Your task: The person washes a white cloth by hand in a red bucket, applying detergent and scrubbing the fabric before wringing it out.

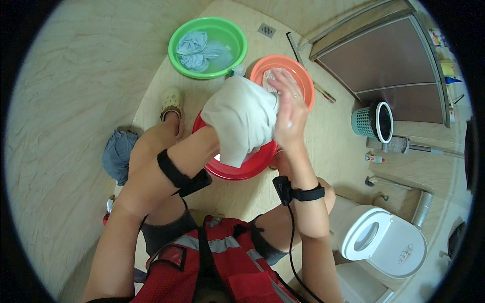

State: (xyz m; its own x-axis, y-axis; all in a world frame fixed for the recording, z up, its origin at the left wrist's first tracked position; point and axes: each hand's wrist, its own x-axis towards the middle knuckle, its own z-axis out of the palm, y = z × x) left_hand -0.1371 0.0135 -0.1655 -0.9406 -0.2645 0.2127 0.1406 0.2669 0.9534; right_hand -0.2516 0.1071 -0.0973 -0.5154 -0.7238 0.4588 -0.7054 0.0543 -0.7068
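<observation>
A wet-looking white cloth [242, 113] is draped over my left hand, which it hides; only the left forearm [197, 151] shows, running up into the fabric. My right hand [290, 113] is beside the cloth's right edge, fingers stretched out and slightly blurred, with a small white spot like foam near the wrist. Whether the palm presses on the fabric is hard to tell. Both are above a red basin [242, 172] between my legs. Black straps with small devices circle both forearms.
A green basin [237, 34] holds light blue cloth [193, 49] in water. An orange basin [307, 81] contains whitish fabric. On the right stand a waste basket [363, 122], a bottle [375, 158] and a toilet [352, 242]. Dark blue fabric [120, 155] lies left; a floor drain [266, 30] is ahead.
</observation>
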